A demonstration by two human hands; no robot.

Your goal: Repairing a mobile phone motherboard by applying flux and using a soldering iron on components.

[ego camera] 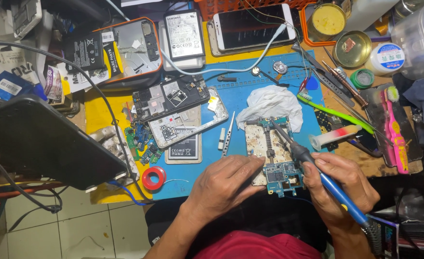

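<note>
Soldering iron [317, 170] sits clasped in the right hand [339, 189], its tip at eleven o'clock over the circuit board [284, 176]. Left hand [226, 184] pins that board, fingers closed on its edge, on the blue mat [243, 96] of the worktop.

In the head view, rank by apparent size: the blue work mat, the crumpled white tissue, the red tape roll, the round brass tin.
1. blue work mat
2. crumpled white tissue
3. round brass tin
4. red tape roll, only slightly smaller than the tin
</note>
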